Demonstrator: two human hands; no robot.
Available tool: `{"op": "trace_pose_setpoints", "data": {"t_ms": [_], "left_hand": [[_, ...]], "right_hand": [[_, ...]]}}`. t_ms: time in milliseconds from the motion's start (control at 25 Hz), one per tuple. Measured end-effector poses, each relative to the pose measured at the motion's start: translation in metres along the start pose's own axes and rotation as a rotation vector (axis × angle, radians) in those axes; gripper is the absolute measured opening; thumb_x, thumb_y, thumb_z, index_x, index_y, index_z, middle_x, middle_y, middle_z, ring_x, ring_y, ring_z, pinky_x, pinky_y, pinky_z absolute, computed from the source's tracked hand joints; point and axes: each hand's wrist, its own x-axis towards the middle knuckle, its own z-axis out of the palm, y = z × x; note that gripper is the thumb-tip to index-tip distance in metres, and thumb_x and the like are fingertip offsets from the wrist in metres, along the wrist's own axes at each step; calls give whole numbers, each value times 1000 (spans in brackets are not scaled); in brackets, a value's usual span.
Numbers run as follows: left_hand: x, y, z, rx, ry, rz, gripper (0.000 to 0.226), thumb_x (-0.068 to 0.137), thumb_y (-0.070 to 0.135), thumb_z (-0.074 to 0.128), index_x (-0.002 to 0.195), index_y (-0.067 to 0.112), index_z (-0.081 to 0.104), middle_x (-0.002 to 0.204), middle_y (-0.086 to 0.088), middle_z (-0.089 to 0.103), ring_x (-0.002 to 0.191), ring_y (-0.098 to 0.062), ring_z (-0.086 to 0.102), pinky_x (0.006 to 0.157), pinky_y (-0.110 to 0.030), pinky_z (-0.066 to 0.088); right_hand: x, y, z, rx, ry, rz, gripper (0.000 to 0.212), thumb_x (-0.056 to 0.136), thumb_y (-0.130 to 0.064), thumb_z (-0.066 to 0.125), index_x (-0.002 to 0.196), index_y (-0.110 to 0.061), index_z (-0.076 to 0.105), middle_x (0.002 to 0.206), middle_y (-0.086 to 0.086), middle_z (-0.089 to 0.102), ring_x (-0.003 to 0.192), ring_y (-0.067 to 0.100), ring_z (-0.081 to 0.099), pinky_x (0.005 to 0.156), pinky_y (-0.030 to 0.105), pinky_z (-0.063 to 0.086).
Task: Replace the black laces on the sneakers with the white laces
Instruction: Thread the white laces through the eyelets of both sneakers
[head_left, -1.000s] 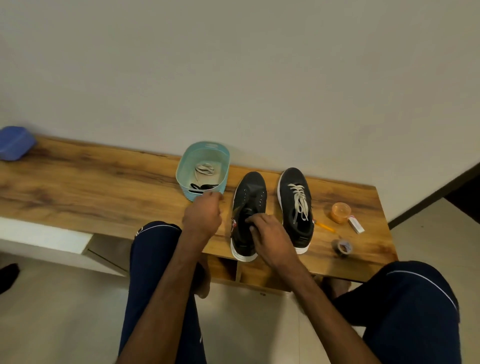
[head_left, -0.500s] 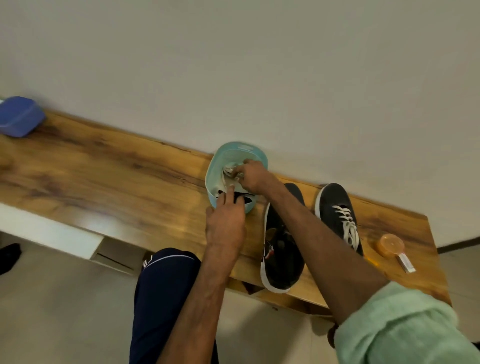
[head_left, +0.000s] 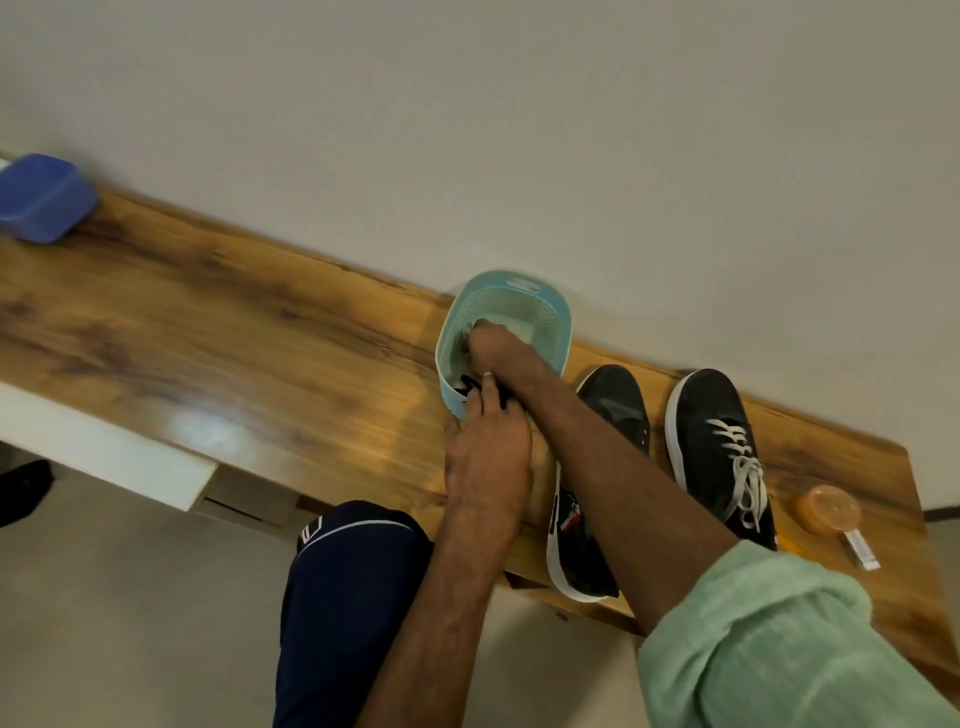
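While the right sneaker is already wearing white laces, the step in hand looks like fetching the second white lace from the basket.

step: right hand (head_left: 493, 348) is reaching into the teal basket (head_left: 556, 312), fingers curled down onto something at its floor; what they are pinching is hidden by the hand, so cannot tell if it is the white lace.
left hand (head_left: 488, 457): is resting at the basket's near wall, fingertips touching the black laces (head_left: 470, 385) lying at the near end inside; cannot tell if they are gripping or just pressing.
left sneaker (head_left: 613, 405): is lying beside the basket, partly under the right forearm, eyelets looking bare.
right sneaker (head_left: 711, 436): is standing just beside it, white laces (head_left: 740, 462) threaded and loose at the ends.
bench (head_left: 234, 353): is holding the basket and both shoes.
progress: judging about halfway, one shoe done.
next move: probably calling for lifting the white lace clear of the black ones, finding an end, threading the lowest eyelets of the left sneaker.
risk: laces may be tangling together in the basket.
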Motion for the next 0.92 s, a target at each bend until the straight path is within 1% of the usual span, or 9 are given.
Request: {"op": "trace_pose_setpoints", "data": {"t_ms": [120, 240, 400, 480, 600, 680, 760, 840, 920], "left_hand": [[-5, -2, 1, 30, -4, -4, 61, 95, 16, 55, 150, 13, 29, 164, -14, 6, 149, -27, 16, 115, -50, 30], [-4, -3, 1, 34, 49, -3, 59, 96, 15, 53, 150, 12, 29, 164, -13, 8, 149, -27, 16, 115, -52, 28], [-2, 6, 2, -36, 177, 82, 53, 97, 21, 55, 146, 13, 36, 163, -12, 16, 147, -27, 22, 116, -51, 29], [-2, 15, 3, -160, 239, 165, 48, 96, 25, 58, 141, 13, 43, 157, -12, 29, 141, -27, 32, 112, -45, 36], [-4, 30, 18, -407, 92, 171, 48, 90, 43, 63, 130, 18, 52, 131, -6, 53, 118, -26, 54, 95, -45, 49], [-10, 42, 34, -348, -102, 132, 59, 83, 49, 68, 130, 17, 49, 123, -7, 58, 112, -28, 59, 91, -43, 52], [-19, 55, 48, -190, -203, 108, 58, 83, 35, 71, 129, 12, 46, 123, -13, 57, 110, -31, 59, 90, -42, 52], [-28, 61, 56, -167, -170, 61, 50, 85, 17, 68, 128, 8, 44, 122, -16, 56, 107, -32, 60, 89, -41, 53], [-36, 58, 58, -216, -117, -38, 46, 85, 12, 64, 126, 7, 44, 121, -16, 56, 107, -33, 60, 87, -41, 53]], "right_hand": [[-7, 3, 0, 65, 47, -6, 33, 96, -16, 58, 123, 4, 57, 124, 20, 54, 110, 35, 57, 94, 41, 48], [-28, 19, -22, 306, 132, -33, 33, 99, -14, 52, 125, 1, 64, 126, 22, 58, 112, 35, 58, 91, 32, 42], [-108, 57, -60, 746, 430, -63, 32, 102, -16, 52, 131, -8, 64, 131, 12, 57, 120, 24, 56, 104, 32, 44], [-168, 83, -62, 907, 543, -44, 30, 102, -19, 54, 130, -14, 65, 131, 4, 59, 120, 13, 56, 102, 25, 46], [-252, 111, -35, 1056, 613, 36, 28, 101, -16, 55, 126, -19, 67, 128, -3, 64, 119, 0, 57, 99, 22, 46], [-293, 121, -3, 1098, 597, 134, 29, 101, -11, 54, 124, -24, 67, 125, -9, 65, 116, -8, 55, 98, 20, 44], [-325, 128, 30, 1188, 559, 226, 31, 100, -8, 55, 119, -27, 70, 125, -10, 66, 117, -3, 57, 94, 19, 46], [-341, 134, 52, 1272, 552, 285, 28, 96, -5, 60, 112, -24, 73, 124, -4, 67, 121, 10, 58, 96, 23, 49], [-342, 138, 61, 1301, 557, 303, 27, 93, -2, 65, 106, -24, 74, 122, -1, 68, 122, 15, 58, 101, 31, 50]]}}
